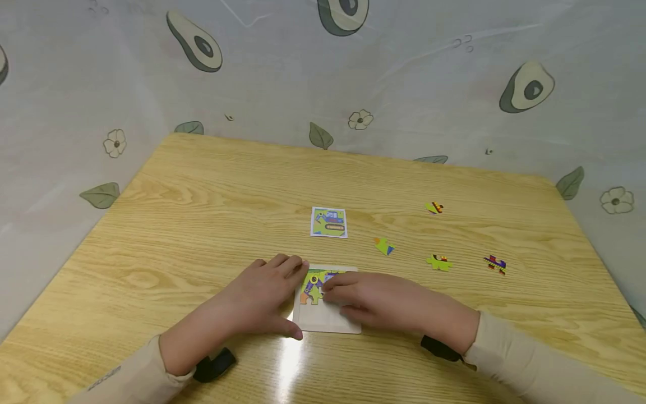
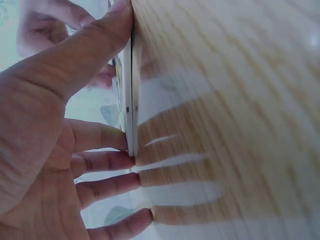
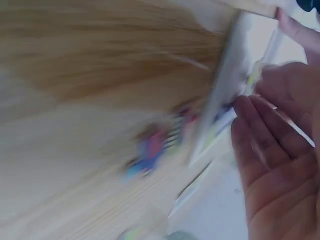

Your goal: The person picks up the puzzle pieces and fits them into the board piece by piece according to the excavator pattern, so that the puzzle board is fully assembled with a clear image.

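puzzle tray: the shallow tray (image 1: 325, 322) lies flat on the wooden table (image 1: 202, 191), squarely before the person and between both hands, where either can reach it.
fitted pieces: the joined jigsaw pieces (image 1: 309, 292) sit in the tray's upper part, while its lower band shows bare; what lies beneath the right fingers is hidden.
left hand: the hand (image 1: 264, 289) grasps nothing tightly; its thumb lies by the near left corner and its fingers by the far left one, spread along the edge, probably so the tray cannot slide.
right hand: the hand (image 1: 378, 300) reaches over the tray's right side, fingertips down at the pieces, perhaps to press or align one; the blurred right wrist view leaves me unable to tell whether a piece is pinched.
picture card: the digger card (image 1: 329, 222) lies face up just beyond the tray, likely so it can be compared at a glance.
loose pieces: four jigsaw pieces (image 1: 384, 246) lie apart on the right, probably spread for easy picking.
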`<state>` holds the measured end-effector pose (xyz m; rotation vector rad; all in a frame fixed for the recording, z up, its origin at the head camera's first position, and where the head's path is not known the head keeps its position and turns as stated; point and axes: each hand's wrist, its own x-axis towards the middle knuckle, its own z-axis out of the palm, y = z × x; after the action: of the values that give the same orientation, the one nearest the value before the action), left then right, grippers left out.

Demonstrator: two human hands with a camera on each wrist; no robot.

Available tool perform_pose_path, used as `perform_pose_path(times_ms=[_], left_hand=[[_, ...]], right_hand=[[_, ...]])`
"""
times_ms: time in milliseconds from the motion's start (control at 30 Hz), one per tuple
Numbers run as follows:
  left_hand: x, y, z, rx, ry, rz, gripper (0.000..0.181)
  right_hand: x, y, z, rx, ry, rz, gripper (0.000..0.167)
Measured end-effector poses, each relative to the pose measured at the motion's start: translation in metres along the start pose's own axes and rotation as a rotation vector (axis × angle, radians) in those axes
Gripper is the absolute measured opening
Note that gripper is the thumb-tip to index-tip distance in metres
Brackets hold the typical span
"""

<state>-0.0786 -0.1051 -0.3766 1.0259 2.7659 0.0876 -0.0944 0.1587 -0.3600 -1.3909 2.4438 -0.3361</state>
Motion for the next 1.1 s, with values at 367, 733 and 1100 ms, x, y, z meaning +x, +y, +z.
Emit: perform_pose_path(times_ms=[367,733,1100], left_hand=[[0.004,-0.002,0.000,0.011,-0.017,-0.002,0.117],[0.002,-0.002,0.001,0.012,-0.012,0.005,0.117],[0.002,-0.001,0.002,0.005,-0.021,0.002,0.116]], right_hand=[[-0.049,0.029,-0.002,0.049,0.079,0.142,0.030],[-0.064,0.040,0.008,-0.101,0.192,0.101,0.031],[-0.066,0.044,0.011,-0.182,0.336,0.286,0.018]])
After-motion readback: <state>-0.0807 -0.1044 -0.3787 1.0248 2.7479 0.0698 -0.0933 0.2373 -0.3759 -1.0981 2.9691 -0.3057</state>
